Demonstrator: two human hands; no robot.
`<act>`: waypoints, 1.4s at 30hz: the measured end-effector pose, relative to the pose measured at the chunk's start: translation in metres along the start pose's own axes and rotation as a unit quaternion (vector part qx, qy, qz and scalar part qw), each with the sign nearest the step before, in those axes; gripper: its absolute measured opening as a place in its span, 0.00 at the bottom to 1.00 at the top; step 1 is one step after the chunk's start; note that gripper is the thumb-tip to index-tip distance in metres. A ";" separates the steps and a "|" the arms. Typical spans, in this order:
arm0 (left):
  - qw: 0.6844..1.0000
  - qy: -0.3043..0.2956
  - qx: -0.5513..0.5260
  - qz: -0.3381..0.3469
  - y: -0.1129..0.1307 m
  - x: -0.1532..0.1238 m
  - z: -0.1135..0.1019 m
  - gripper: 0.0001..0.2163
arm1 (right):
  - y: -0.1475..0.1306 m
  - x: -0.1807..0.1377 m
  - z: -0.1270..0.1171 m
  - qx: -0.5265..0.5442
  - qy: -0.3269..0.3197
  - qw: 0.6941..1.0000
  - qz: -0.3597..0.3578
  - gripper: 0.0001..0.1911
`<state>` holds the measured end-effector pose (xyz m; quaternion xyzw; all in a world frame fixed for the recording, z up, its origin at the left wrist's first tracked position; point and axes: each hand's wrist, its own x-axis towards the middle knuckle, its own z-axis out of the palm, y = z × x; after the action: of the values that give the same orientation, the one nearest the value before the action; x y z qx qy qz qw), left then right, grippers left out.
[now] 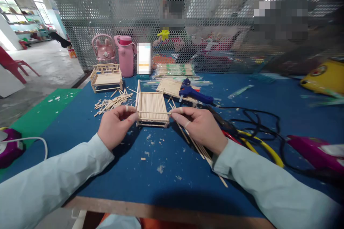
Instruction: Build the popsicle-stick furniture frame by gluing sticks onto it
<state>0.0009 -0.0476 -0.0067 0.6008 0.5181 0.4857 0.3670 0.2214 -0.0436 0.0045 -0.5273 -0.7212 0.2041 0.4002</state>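
Note:
A miniature bench made of thin wooden sticks (pixel 152 102) stands on the blue table, with a slatted seat and a taller post at its back left. One thin wooden stick (pixel 154 113) runs across above its front edge. My left hand (pixel 116 125) pinches the stick's left end beside the bench, its fingertips partly hidden. At the other end, my right hand (pixel 204 128) is closed in a pinch on the same stick. Tape or a bandage wraps fingers on both hands. Loose long sticks (pixel 200 149) lie under my right forearm.
A finished-looking stick bench (pixel 106 78) stands back left, near a pile of short sticks (pixel 114 102). A blue glue gun (pixel 195 93) rests on a stick panel (pixel 168 87). Black cable (pixel 252 114) and yellow-handled pliers (pixel 264 146) lie right. A pink bottle (pixel 125 57) stands before the perforated screen.

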 end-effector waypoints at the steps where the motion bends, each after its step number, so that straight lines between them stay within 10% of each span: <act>1: 1.000 0.001 -0.001 -0.006 0.001 0.000 0.000 0.08 | 0.000 0.000 0.000 0.002 0.003 1.000 0.002 0.08; 34: 0.979 -0.118 0.153 0.070 -0.011 0.005 -0.006 0.09 | 0.016 0.003 0.003 0.153 -0.014 0.983 0.100 0.20; 42: 0.984 -0.121 0.120 0.055 -0.016 0.009 -0.007 0.11 | 0.011 0.003 -0.006 0.155 0.121 0.980 0.019 0.12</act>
<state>-0.0097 -0.0358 -0.0179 0.7222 0.4911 0.3630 0.3247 0.2324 -0.0376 0.0019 -0.4937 -0.6168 0.2554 0.5573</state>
